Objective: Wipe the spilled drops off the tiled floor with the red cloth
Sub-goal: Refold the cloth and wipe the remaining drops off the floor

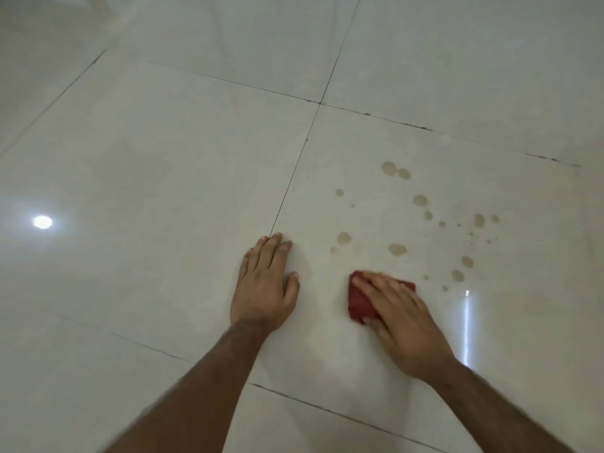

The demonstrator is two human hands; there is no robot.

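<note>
A folded red cloth (359, 304) lies on the pale tiled floor (183, 152), and my right hand (400, 322) presses flat on it with straight fingers, covering most of it. Several brownish spilled drops (397, 249) are scattered on the same tile beyond and to the right of the cloth, the farthest pair (395, 169) near the tile's upper part. My left hand (264, 286) rests flat on the floor to the left of the cloth, fingers straight, holding nothing.
Dark grout lines (294, 181) cross the glossy tiles. A round lamp reflection (42, 222) shows at the left and a bright vertical streak (467, 325) to the right of my right hand.
</note>
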